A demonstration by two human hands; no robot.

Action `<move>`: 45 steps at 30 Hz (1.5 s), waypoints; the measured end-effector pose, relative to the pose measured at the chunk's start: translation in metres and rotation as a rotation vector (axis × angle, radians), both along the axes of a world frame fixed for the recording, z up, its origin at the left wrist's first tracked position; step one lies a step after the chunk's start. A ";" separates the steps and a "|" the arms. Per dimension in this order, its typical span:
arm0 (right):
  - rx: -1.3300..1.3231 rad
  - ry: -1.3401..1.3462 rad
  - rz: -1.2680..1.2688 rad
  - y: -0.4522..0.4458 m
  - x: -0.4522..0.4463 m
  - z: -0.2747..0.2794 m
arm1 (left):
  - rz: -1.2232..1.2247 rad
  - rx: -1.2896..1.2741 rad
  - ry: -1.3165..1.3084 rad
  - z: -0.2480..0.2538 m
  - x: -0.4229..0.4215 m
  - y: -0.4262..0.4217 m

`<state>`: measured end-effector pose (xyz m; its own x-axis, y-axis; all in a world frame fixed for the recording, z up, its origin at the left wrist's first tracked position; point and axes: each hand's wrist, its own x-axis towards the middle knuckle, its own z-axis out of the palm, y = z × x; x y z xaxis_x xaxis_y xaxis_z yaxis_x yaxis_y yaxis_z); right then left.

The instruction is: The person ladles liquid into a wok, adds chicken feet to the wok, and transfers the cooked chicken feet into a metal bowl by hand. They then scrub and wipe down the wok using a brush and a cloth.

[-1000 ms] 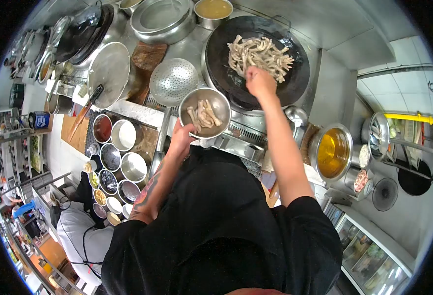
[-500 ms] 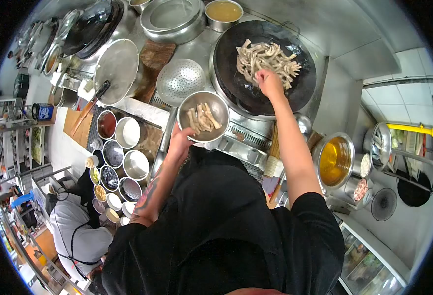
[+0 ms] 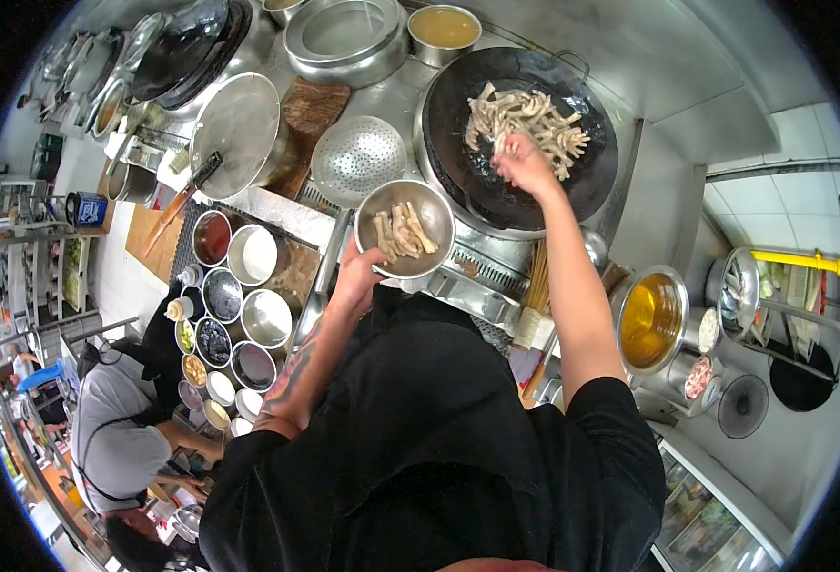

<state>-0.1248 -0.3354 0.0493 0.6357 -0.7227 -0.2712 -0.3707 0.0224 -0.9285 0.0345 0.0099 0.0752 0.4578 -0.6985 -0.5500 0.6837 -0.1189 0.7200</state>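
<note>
L hand (image 3: 358,275) has the bowl (image 3: 439,214) gripped at its near L rim, thumb over the edge, rest of the fingers under it. Bowl is held just off the near L side of the wok (image 3: 572,195), in front of the stove (image 3: 482,289) front edge, mouth facing up. In it, a few chicken feet (image 3: 403,232) lie side by side, long axes running near to far, far ends leaning a bit L. R hand (image 3: 525,167) is over the wok at the near edge of the heap (image 3: 529,124), arm reaching fwd from the R. Fingers are bunched, tips down at the feet; can't tell for sure if they're pinching one, view's small there. Heap sits in the far half of the wok, its long axis going from far L to near R, single feet pointing various ways, a few w/ toes splayed toward the R wall. Wok's loop handle (image 3: 572,65) points away, at the far R rim. Strainer (image 3: 358,162) is L of the wok, beyond the bowl; brush (image 3: 538,291) stands near the stove's front edge, R of the bowl, btwn it & the R forearm. Ladle (image 3: 594,246) is just R of that forearm, w/ the oil basin (image 3: 685,319) farther R.
</note>
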 end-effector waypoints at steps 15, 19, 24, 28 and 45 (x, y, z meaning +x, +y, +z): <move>-0.211 0.203 0.094 0.057 -0.018 0.037 | -0.029 -0.027 -0.013 -0.001 -0.003 -0.014; -0.033 -0.004 0.287 0.125 0.013 0.083 | -0.076 -0.019 -0.027 -0.004 -0.005 -0.017; -0.577 0.461 -0.106 0.050 0.004 0.060 | -0.085 0.001 0.006 -0.007 -0.006 -0.014; -0.665 0.863 -0.034 -0.012 -0.024 0.002 | -0.069 0.025 0.023 -0.012 -0.005 -0.008; -0.723 0.637 -0.088 -0.049 0.039 -0.028 | -0.019 0.027 -0.034 -0.008 0.003 0.014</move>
<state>-0.0858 -0.3843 0.0215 0.4587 -0.8884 -0.0172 -0.8337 -0.4237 -0.3541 0.0380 0.0238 0.0672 0.4629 -0.6928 -0.5529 0.6563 -0.1513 0.7391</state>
